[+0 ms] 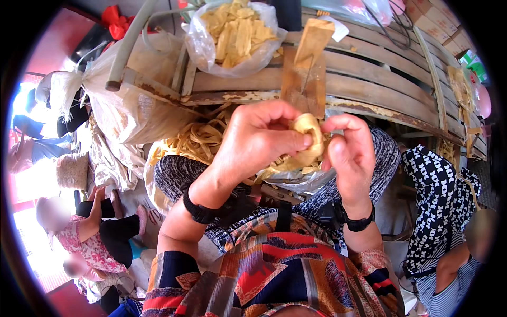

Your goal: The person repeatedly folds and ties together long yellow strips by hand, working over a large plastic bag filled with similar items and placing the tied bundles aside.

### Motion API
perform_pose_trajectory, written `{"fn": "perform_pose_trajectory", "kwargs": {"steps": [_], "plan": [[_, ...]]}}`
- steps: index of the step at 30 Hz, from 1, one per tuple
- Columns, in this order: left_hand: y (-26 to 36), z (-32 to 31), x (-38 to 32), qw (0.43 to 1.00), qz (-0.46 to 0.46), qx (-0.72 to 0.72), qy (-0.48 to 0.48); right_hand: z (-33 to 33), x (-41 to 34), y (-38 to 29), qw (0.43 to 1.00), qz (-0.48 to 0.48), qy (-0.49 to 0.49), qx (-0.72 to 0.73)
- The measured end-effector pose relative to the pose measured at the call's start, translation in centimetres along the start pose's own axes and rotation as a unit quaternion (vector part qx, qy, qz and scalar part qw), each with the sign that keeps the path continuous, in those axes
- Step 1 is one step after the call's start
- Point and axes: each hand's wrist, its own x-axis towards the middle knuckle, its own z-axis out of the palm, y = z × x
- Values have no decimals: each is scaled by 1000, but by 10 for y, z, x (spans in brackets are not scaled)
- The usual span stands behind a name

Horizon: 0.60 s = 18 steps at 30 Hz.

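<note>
A pale-yellow, pliable strip (pixel 313 150), curled into a loop at its upper end, is pinched between the thumb and fingers of my left hand (pixel 253 138). Close against the right side of that loop is my right hand (pixel 353 158), fingers bent and thumb raised. Whether its fingertips grip the strip is hard to tell. Below the hands, more yellow pieces lie in a clear plastic bag (pixel 289 183) between my knees. Just beyond my hands, a wooden board (pixel 292 85) carries an upright wooden block (pixel 315 37) with a thin blade or rod at its base.
A slatted bench (pixel 364 75) with rusty metal edging spans the far side. On it stands a plastic bag of flat yellow pieces (pixel 241 35). Long strips (pixel 200 138) are heaped at left beside a large sack (pixel 138 87). People sit to the left and right.
</note>
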Motion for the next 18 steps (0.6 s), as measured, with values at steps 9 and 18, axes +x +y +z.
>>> {"fn": "perform_pose_trajectory", "kwargs": {"steps": [9,18], "plan": [[-33,4,-10,958,-18,-286,-5,-7,-19,1,953,148,-85,248],[-31,10,-30,966,-137,-186,-119,-12,-28,-1,994,65,-70,-44]]}}
